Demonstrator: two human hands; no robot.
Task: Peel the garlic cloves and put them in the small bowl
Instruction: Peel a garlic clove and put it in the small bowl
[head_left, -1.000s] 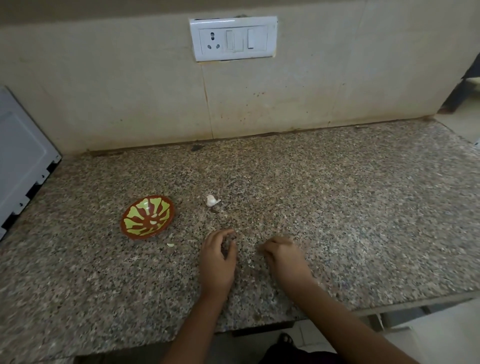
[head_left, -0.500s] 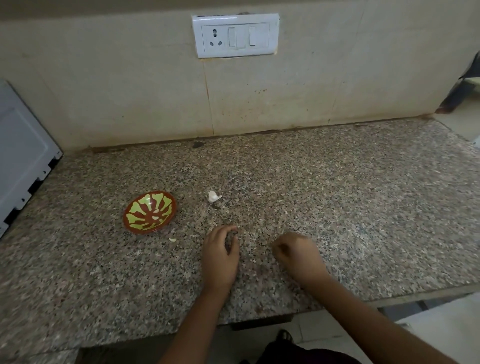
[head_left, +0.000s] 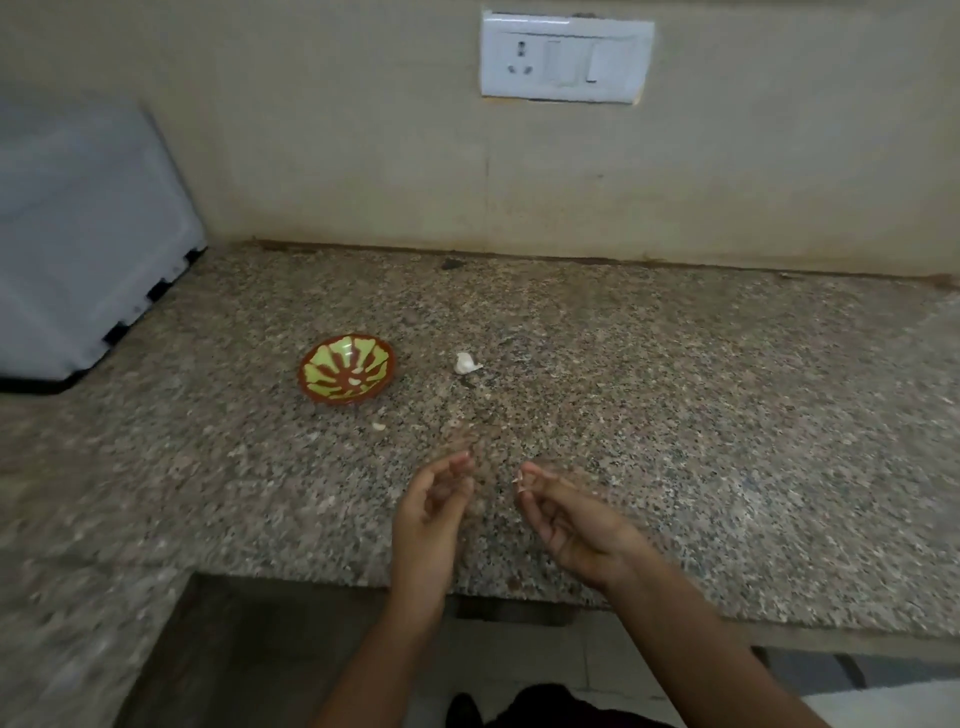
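**Hands raised over the surface, one clove waiting by the bowl**

Head view: both hands hover just above the front of the speckled surface (head_left: 675, 415), low in the middle of the frame and close together without touching. The left hand (head_left: 434, 506) has loosely curled fingers and nothing visible in its grip. The right hand (head_left: 574, 522) pinches a small pale bit (head_left: 518, 478) at its fingertips; whether that is a clove or only skin is too small to tell.

The bowl (head_left: 306, 364), green and brown, stands left of centre with a few pale pieces (head_left: 356, 381) lying inside. Just to its right, apart from it, an unpeeled-looking clove (head_left: 466, 362) lies on the surface. A tiny scrap (head_left: 378, 426) sits just in front of the bowl. A socket (head_left: 566, 57) is on the wall at the top, and a white appliance (head_left: 78, 234) fills the upper left.

The clove should be very light and firm, with dry, papery, brittle skin. It is probably best pinched across its fat middle, with the skin started by a nail at the pointed tip. Once bare it will likely be slick and easy to drop.
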